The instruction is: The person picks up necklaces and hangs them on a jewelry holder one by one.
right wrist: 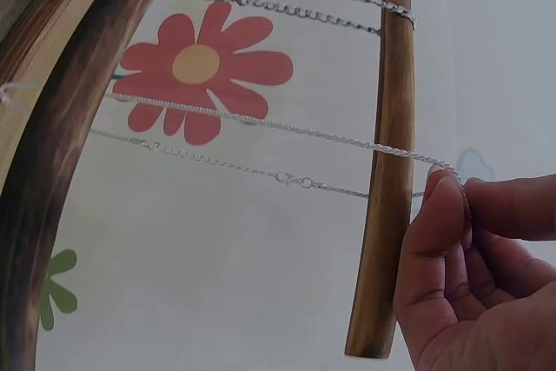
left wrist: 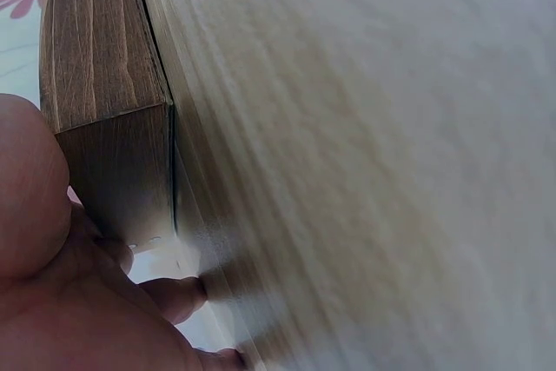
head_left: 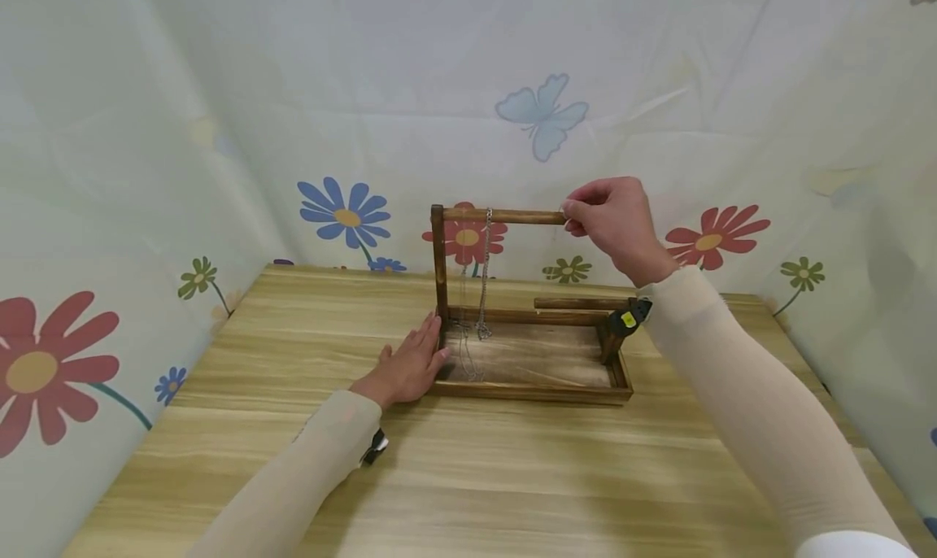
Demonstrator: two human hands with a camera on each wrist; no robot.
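Note:
A dark brown wooden jewelry stand (head_left: 527,394) has a shallow tray base and an upper bar (head_left: 523,215) on a left post. My left hand (head_left: 410,367) rests against the tray's left end, fingers extended; in the left wrist view its fingers reach past the wooden corner (left wrist: 122,171). At the upper bar's free right end, my right hand (head_left: 611,220) pinches a thin silver necklace (right wrist: 330,136) between thumb and fingers. That necklace passes over the bar, its clasp (right wrist: 295,181) hanging below. Further left on the bar hang a thicker silver chain (head_left: 485,273) and a finer one (head_left: 463,277).
A shorter lower bar (head_left: 578,303) juts left from a right post (head_left: 611,342) of the stand. The stand sits on a wood-grain table (head_left: 512,477). Behind it hangs a pale cloth backdrop (head_left: 410,78) printed with flowers and a butterfly.

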